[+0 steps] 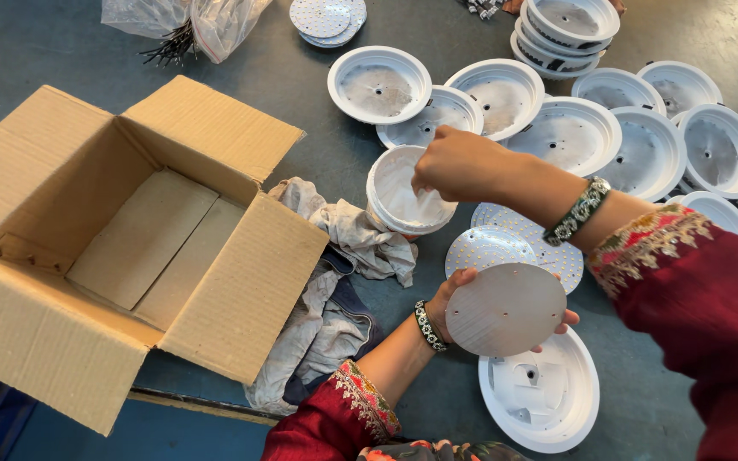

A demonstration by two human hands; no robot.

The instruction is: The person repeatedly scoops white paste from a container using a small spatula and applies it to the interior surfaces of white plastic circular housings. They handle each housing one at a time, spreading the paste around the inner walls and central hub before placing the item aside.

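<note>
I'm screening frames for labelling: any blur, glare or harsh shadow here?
Head view: sharp overall, soft even light; mild sheen on the white housings; right hand over the paste tub and left hand holding the disc look crisp; slight wide-angle bending at edges.

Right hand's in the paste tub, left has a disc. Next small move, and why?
Probably bring the right hand from the white tub over to the disc held flat in the left hand and dab its bare upturned face. The fingers are at the tub's white paste, and an open housing lies just below the disc.
</note>
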